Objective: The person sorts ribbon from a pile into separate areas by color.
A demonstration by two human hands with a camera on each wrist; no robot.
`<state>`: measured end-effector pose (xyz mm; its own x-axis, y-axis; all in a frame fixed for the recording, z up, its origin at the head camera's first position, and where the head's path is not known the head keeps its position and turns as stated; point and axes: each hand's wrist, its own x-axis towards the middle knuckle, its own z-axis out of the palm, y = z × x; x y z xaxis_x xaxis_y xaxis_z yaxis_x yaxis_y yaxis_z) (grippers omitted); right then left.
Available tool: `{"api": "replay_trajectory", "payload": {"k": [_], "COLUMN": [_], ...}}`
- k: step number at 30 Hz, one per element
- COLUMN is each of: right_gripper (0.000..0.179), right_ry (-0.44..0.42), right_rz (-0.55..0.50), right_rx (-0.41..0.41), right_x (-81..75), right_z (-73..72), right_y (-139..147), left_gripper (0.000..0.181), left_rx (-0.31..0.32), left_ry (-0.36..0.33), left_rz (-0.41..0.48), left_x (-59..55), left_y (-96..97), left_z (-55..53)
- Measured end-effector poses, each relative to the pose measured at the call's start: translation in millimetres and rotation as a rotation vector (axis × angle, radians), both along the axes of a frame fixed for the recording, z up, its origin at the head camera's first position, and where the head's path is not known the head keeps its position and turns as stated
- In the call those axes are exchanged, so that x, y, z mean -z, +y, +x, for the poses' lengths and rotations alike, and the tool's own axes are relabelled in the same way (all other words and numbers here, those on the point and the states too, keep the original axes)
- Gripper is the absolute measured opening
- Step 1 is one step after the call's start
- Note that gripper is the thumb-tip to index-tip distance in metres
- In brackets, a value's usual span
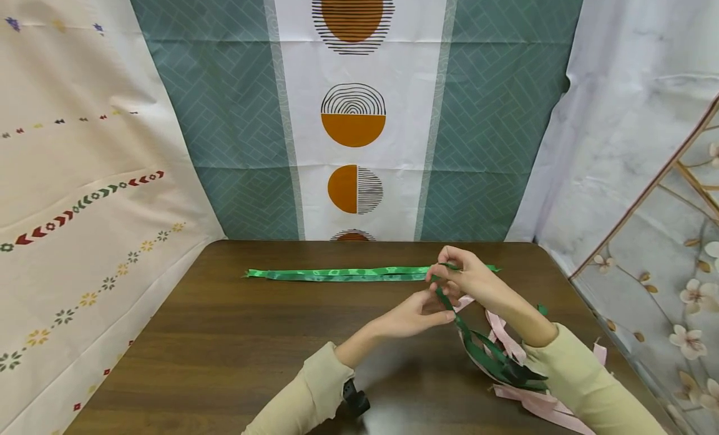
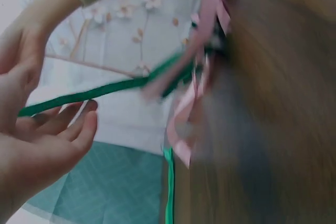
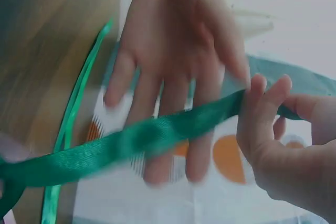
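My right hand (image 1: pixel 469 276) pinches a long green satin ribbon (image 3: pixel 157 135) near one end, held up over the table. Below it, my left hand (image 1: pixel 412 313) has its fingers straight and spread behind the ribbon, as the right wrist view shows. From there the ribbon runs down to a loose heap of green ribbon (image 1: pixel 491 354) at the right, partly under my right forearm. Pink ribbons (image 1: pixel 502 335) lie tangled with that heap. Close behind my hands, two green ribbon strips (image 1: pixel 337 274) lie stretched side by side across the back of the table.
The brown wooden table (image 1: pixel 224 360) meets a hanging cloth with orange circles (image 1: pixel 354 129) at its back edge. A patterned cream cloth (image 1: pixel 84 235) hangs at the left, a floral one (image 1: pixel 663 285) at the right. Another pink ribbon (image 1: pixel 545 410) lies at the front right.
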<state>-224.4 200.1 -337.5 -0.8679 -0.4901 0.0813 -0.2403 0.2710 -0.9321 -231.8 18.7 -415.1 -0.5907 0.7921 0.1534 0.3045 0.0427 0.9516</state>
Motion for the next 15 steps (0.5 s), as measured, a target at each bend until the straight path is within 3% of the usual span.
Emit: {"api": "replay_trajectory", "payload": {"k": [4,7,11,15], "right_gripper": [0.025,0.032,0.036,0.026], "right_ry": [0.08,0.179,0.295,0.37], "right_rz": [-0.083,-0.177,-0.369,-0.684], "right_rx": [-0.025,-0.029,0.013,0.047], "right_x": [-8.9,-17.6,-33.0,-47.6], "right_z": [2.1,1.5,0.6,0.3], "right_y": [-6.7,-2.4,13.6,32.8], "left_gripper": [0.036,0.037,0.038,0.035], "left_rx": [-0.016,0.021,0.129,0.262], "left_ry": [-0.057,-0.141,-0.23,-0.214], "left_rz": [0.164,0.235,0.212,0.158], "left_x": [-0.4,-0.2,-2.1,-11.1], "left_y": [5.7,3.1,-3.0,-14.5], "left_z": [0.1,-0.1,3.3,9.5]}}
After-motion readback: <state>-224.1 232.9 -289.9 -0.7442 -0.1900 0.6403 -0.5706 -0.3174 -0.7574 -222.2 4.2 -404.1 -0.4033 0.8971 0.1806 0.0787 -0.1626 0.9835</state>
